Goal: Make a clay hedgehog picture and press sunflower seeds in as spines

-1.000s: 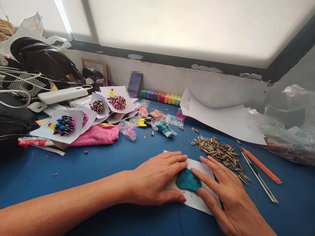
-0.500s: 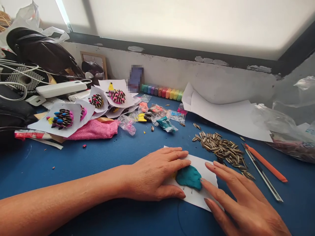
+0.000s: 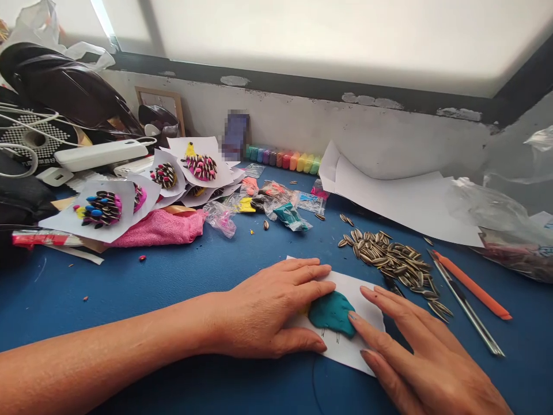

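Blue flat tabletop. Right hand — grip spread, pinching nothing; left hand flat, thumb apart, on small white paper sheet. Between hands on sheet — flattened teal clay blob, right index at edge. Edge-shaping seemingly in hand; next move calls for light fingertip pressure.

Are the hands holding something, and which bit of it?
Nothing is gripped. The left hand lies open over the left part of the white paper; the right hand seems to touch the teal clay at its right edge.
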Available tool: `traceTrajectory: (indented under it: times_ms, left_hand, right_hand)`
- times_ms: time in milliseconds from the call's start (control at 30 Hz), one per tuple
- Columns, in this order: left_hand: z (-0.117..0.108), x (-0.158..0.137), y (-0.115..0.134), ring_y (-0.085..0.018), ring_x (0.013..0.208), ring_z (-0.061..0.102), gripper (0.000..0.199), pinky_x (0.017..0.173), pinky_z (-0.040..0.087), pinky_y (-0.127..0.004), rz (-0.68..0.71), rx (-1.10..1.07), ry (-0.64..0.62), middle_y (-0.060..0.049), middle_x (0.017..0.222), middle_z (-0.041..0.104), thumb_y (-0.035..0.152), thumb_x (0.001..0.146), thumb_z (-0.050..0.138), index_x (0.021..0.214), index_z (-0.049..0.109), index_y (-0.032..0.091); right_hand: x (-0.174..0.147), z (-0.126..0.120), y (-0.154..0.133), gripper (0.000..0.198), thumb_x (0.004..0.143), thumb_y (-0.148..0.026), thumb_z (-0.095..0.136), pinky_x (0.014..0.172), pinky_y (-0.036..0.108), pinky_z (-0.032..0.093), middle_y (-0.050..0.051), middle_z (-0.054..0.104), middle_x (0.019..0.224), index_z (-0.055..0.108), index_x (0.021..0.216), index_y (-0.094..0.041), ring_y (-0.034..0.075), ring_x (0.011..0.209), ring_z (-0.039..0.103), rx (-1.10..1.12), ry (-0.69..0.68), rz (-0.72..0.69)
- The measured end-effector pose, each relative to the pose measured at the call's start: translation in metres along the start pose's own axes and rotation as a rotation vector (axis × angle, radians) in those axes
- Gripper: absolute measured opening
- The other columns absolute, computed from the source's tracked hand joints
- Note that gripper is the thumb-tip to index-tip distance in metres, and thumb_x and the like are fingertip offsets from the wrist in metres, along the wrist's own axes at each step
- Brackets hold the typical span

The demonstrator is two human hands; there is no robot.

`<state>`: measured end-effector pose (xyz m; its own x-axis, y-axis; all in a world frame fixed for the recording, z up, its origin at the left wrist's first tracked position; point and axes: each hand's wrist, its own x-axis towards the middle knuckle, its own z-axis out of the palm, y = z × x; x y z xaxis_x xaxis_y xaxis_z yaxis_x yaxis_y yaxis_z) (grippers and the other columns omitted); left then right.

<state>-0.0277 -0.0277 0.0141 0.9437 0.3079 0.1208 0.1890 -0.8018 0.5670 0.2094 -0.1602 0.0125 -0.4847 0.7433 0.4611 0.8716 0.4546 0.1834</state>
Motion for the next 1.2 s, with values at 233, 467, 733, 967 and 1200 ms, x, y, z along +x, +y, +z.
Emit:
traceTrajectory:
  times_ms: [233, 467, 733, 967, 1200]
  left_hand:
    - [-0.001, 0.001, 0.002, -0.03, 0.149, 0.026, 0.071, 0.122, 0.023, -0.05, -0.022, 0.023, -0.037, -0.013, 0.158, 0.032, 0.052, 0.09, 0.063, 0.148, 0.041, 0.015]
    - [0.0, 0.0, 0.001, -0.03, 0.148, 0.028, 0.069, 0.121, 0.024, -0.051, -0.001, 0.003, -0.002, -0.015, 0.156, 0.036, 0.051, 0.09, 0.063, 0.146, 0.044, 0.015]
    - [0.0, 0.001, 0.0, -0.031, 0.147, 0.03, 0.069, 0.12, 0.026, -0.051, 0.007, -0.003, 0.009, -0.016, 0.155, 0.037, 0.05, 0.089, 0.064, 0.145, 0.045, 0.015]
    - [0.0, 0.001, 0.0, -0.032, 0.147, 0.029, 0.07, 0.12, 0.026, -0.051, 0.007, 0.004, 0.0, -0.016, 0.156, 0.036, 0.05, 0.089, 0.065, 0.145, 0.046, 0.013]
    - [-0.001, 0.001, 0.001, -0.032, 0.147, 0.03, 0.068, 0.12, 0.026, -0.052, 0.008, -0.009, 0.007, -0.016, 0.155, 0.037, 0.049, 0.089, 0.065, 0.144, 0.047, 0.015]
  right_hand:
    - [0.002, -0.004, 0.0, 0.024, 0.088, -0.019, 0.06, 0.097, 0.037, 0.053, 0.011, 0.062, 0.133, 0.071, 0.108, -0.022, 0.024, 0.126, 0.056, 0.153, 0.079, 0.039]
    - [0.002, -0.002, 0.004, 0.034, 0.091, -0.032, 0.056, 0.098, 0.043, 0.052, 0.012, 0.059, 0.14, 0.068, 0.123, -0.028, 0.028, 0.135, 0.049, -0.014, 0.059, -0.153]
    - [0.006, -0.002, 0.007, 0.03, 0.091, -0.03, 0.056, 0.101, 0.042, 0.049, 0.012, 0.061, 0.137, 0.07, 0.117, -0.026, 0.027, 0.135, 0.05, -0.052, 0.063, -0.163]
    - [0.007, -0.01, 0.009, 0.027, 0.088, -0.024, 0.062, 0.099, 0.041, 0.052, 0.015, 0.063, 0.134, 0.072, 0.113, -0.022, 0.028, 0.131, 0.054, -0.049, -0.026, -0.166]
    - [0.007, -0.003, 0.007, 0.027, 0.09, -0.026, 0.058, 0.093, 0.038, 0.056, 0.011, 0.063, 0.134, 0.073, 0.112, -0.025, 0.025, 0.125, 0.059, 0.08, 0.035, -0.033]
